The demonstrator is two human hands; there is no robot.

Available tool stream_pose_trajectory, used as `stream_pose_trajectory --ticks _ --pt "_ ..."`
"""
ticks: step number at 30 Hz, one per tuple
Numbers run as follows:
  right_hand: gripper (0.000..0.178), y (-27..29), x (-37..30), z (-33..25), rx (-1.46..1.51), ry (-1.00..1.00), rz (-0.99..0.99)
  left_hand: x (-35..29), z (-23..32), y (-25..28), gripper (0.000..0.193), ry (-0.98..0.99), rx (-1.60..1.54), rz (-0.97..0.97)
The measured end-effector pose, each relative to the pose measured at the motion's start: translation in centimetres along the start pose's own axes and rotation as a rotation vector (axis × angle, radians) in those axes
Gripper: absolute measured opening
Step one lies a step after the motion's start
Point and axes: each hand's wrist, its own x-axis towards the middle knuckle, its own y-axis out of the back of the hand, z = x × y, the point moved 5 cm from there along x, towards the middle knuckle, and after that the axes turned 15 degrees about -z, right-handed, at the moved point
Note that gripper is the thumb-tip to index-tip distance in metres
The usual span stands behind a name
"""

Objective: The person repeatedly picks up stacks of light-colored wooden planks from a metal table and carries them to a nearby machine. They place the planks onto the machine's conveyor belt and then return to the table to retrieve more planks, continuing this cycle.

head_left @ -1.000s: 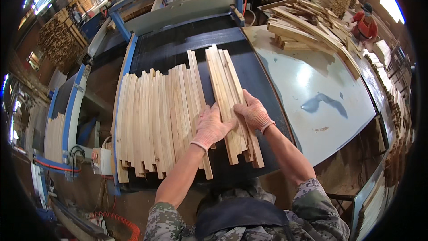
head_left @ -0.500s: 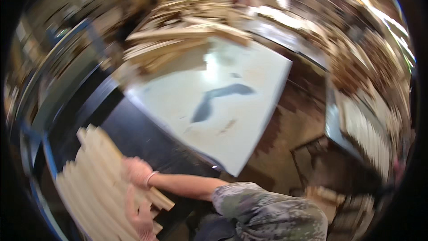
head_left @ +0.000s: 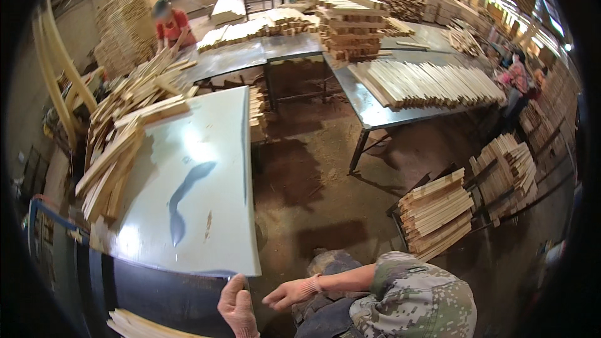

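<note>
Both my hands wear pale pinkish gloves and are off the wood strips. My left hand (head_left: 238,308) is at the lower middle, just below the near corner of a white sheet-topped table (head_left: 219,213). Its fingers are loosely bent, and I see nothing in them. To its right, my right hand (head_left: 293,293) reaches leftward in front of my knees, fingers stretched out and holding nothing. Pale wood strips (head_left: 147,325) lie on the dark surface (head_left: 169,297) at the lower left, partly cut off by the picture's edge.
Loose wood pieces (head_left: 116,169) heap along the white table's left side. Another metal table (head_left: 375,116) at the right bears a row of strips (head_left: 432,84). Racked strips (head_left: 438,213) stand at lower right. A person in red (head_left: 178,28) works far left; another person (head_left: 516,75) is far right.
The view has swung to the right, so the white table now appears further left. My hands were on the bundle of wood strips; now they are away from it, in front of me.
</note>
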Motion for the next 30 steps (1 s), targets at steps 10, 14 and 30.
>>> stream_pose_trajectory --ticks 10,14,30 --pt "0.067 18.0 -33.5 21.9 0.011 -0.456 1.034 17.9 -22.3 -13.7 0.048 0.540 0.115 -0.409" --pt "0.056 21.5 -42.0 26.3 0.567 -0.206 1.204 21.4 -42.1 -6.1 0.041 0.881 0.725 -0.334" --pt "0.050 33.3 -56.2 29.1 0.593 -0.690 1.274 41.1 -45.1 -16.0 0.026 1.359 0.152 -0.041"
